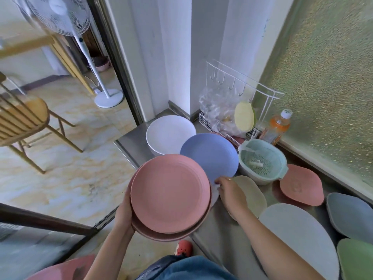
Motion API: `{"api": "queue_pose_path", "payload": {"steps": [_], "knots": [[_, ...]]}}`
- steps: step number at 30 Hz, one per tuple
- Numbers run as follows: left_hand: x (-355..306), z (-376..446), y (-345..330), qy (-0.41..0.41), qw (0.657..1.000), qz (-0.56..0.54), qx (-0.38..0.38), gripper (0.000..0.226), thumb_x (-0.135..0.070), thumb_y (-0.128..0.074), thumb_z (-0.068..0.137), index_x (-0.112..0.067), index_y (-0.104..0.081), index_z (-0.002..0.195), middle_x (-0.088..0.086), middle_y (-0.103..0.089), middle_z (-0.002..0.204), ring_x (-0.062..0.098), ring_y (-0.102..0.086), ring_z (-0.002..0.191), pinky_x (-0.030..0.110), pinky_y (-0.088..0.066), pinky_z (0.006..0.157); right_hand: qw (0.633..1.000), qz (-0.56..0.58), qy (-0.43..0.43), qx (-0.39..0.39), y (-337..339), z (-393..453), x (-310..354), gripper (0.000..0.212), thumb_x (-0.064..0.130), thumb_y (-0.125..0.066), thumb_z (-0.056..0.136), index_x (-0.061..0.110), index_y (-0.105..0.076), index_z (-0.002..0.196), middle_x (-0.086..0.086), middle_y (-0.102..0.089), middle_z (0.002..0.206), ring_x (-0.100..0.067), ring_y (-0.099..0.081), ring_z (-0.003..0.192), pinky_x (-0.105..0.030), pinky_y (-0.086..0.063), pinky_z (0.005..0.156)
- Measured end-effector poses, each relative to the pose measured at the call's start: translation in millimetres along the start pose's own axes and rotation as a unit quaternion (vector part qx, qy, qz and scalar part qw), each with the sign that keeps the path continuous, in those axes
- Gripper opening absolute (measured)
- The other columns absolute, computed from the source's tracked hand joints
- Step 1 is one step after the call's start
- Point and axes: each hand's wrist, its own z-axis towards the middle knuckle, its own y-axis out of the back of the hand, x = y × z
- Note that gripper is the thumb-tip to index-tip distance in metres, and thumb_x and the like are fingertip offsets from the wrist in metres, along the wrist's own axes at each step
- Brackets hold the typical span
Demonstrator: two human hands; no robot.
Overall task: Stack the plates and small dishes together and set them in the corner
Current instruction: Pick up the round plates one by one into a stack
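My left hand (123, 217) grips the left rim of a stack of pink plates (169, 195), held in the air beside the steel counter's edge. My right hand (230, 196) pinches the near rim of a blue plate (210, 154) lying on the counter. A white plate stack (167, 134) sits in the far corner by the wall. On the counter to the right lie a beige dish (254, 197), pink square dishes (300, 184), a large white plate (300, 235), a blue-grey dish (351, 215) and a green dish (357, 259).
A teal colander in a white bowl (262, 162) stands behind the beige dish. A white wire rack (242, 110) with a plastic bag, a yellow sponge and an orange bottle (278, 126) fills the back. The counter edge (125, 148) drops to the floor at left; a chair and a fan stand there.
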Motion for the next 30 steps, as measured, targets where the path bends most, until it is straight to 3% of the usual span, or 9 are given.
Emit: {"api": "queue_pose_path", "payload": {"steps": [3, 7, 11, 15, 18, 21, 24, 26, 30], "knots": [[-7, 14, 7, -0.015, 1.000, -0.007, -0.019, 0.056, -0.065, -0.060, 0.076, -0.016, -0.063, 0.104, 0.004, -0.069, 0.099, 0.026, -0.064, 0.089, 0.048, -0.049, 0.093, 0.998, -0.020, 0.030, -0.052, 2, 12, 10, 0.011, 0.012, -0.052, 0.088, 0.020, -0.055, 0.081, 0.000, -0.063, 0.094, -0.024, -0.055, 0.090, -0.034, -0.044, 0.064], [-17, 28, 13, -0.032, 0.999, -0.031, -0.008, 0.039, -0.057, -0.053, 0.087, -0.020, -0.063, 0.098, -0.001, -0.067, 0.093, 0.021, -0.061, 0.084, 0.041, -0.045, 0.082, 0.985, 0.016, 0.092, -0.143, 13, 25, 20, 0.011, 0.006, -0.052, 0.089, 0.012, -0.051, 0.081, 0.000, -0.054, 0.078, -0.024, -0.051, 0.073, -0.032, -0.032, 0.052], [-28, 39, 15, -0.037, 0.998, -0.040, -0.034, 0.036, -0.052, -0.052, 0.090, -0.017, -0.060, 0.097, 0.003, -0.064, 0.094, 0.027, -0.057, 0.090, 0.040, -0.043, 0.082, 0.961, 0.126, 0.105, -0.223, 26, 22, 33, 0.007, 0.003, -0.053, 0.089, 0.007, -0.056, 0.084, -0.002, -0.060, 0.076, -0.020, -0.054, 0.068, -0.025, -0.031, 0.056], [-26, 54, 13, -0.033, 0.998, -0.049, -0.024, 0.039, -0.054, -0.054, 0.088, -0.017, -0.060, 0.099, 0.006, -0.064, 0.105, 0.028, -0.058, 0.094, 0.041, -0.046, 0.084, 0.954, 0.111, 0.203, -0.192, 27, 2, 54, 0.011, 0.018, -0.047, 0.089, 0.014, -0.056, 0.086, -0.002, -0.061, 0.075, -0.020, -0.056, 0.068, -0.028, -0.041, 0.059], [-27, 54, 1, -0.024, 0.999, -0.044, -0.001, 0.044, -0.056, -0.058, 0.084, -0.015, -0.063, 0.097, 0.005, -0.067, 0.100, 0.028, -0.062, 0.088, 0.040, -0.048, 0.083, 0.945, 0.070, 0.278, -0.159, 19, -20, 76, 0.011, 0.015, -0.046, 0.086, 0.016, -0.057, 0.088, -0.002, -0.062, 0.075, -0.023, -0.059, 0.072, -0.033, -0.047, 0.059], [-29, 55, -8, -0.012, 0.998, -0.044, 0.032, 0.039, -0.054, -0.063, 0.080, -0.017, -0.068, 0.093, 0.004, -0.072, 0.095, 0.028, -0.067, 0.087, 0.044, -0.052, 0.083, 0.933, 0.014, 0.338, -0.121, 8, -37, 86, 0.016, 0.008, -0.048, 0.083, 0.012, -0.062, 0.090, 0.001, -0.065, 0.081, -0.018, -0.057, 0.077, -0.027, -0.051, 0.062], [-27, 60, -14, -0.007, 0.999, -0.046, 0.019, 0.014, -0.024, -0.057, 0.089, -0.014, -0.064, 0.084, 0.008, -0.068, 0.094, 0.033, -0.062, 0.088, 0.042, -0.050, 0.071, 0.931, -0.013, 0.355, -0.090, -1, -46, 84, 0.013, 0.008, -0.065, 0.081, 0.013, -0.064, 0.093, 0.003, -0.069, 0.088, -0.011, -0.058, 0.083, -0.020, -0.052, 0.070], [-25, 62, -18, -0.010, 0.999, -0.044, 0.022, 0.016, -0.013, -0.052, 0.091, -0.013, -0.061, 0.078, 0.007, -0.064, 0.086, 0.032, -0.058, 0.083, 0.039, -0.047, 0.063, 0.934, -0.030, 0.347, -0.084, -4, -50, 83, 0.017, 0.009, -0.074, 0.077, 0.015, -0.066, 0.090, 0.005, -0.070, 0.088, -0.011, -0.059, 0.082, -0.021, -0.053, 0.070], [-26, 62, -23, -0.006, 0.998, -0.042, 0.040, 0.022, -0.034, -0.063, 0.086, -0.013, -0.066, 0.090, 0.006, -0.069, 0.091, 0.032, -0.064, 0.084, 0.041, -0.053, 0.068, 0.941, -0.079, 0.308, -0.113, 4, -51, 84, 0.004, 0.027, -0.064, 0.080, 0.026, -0.065, 0.083, 0.015, -0.067, 0.087, -0.009, -0.054, 0.083, -0.025, -0.038, 0.074]]}}
